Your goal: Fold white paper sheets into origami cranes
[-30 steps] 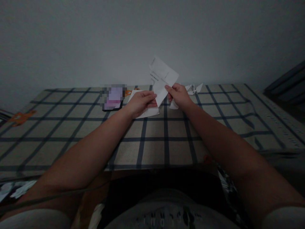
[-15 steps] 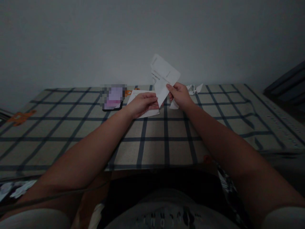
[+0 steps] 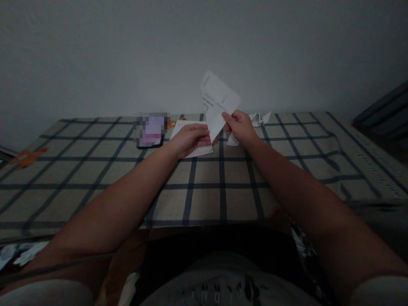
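A white printed paper sheet [image 3: 220, 95] is held up above the table by both bare hands, in front of the pale wall [image 3: 204, 38]. The sheet is tilted, so that one corner is pointed downward and the wider part is raised away from the person. Some dark lines of print are seen on it, but they are too small to be read.

By the right hand [image 3: 239, 127], the right edge of the sheet is gripped, with the thumb laid on the front face and the other fingers bent behind. By the left hand [image 3: 193, 138], the lower corner is held; the thumb is placed at the left edge, and the fingertips are partly hidden behind the paper.

Under the left hand, another white paper [image 3: 204, 151] is laid on the checked tablecloth [image 3: 204, 199]. Just below the right hand, a small white paper piece [image 3: 233, 140] is seen, partly covered. Behind the same hand, a folded paper figure [image 3: 262, 120] with pointed ends is placed near the wall.

To the left of the papers, a dark-edged phone-like device [image 3: 152, 131] is lying, its screen being hidden by coarse pixels. At the far left, an orange bear-shaped figure [image 3: 28, 157] is shown on the cloth.
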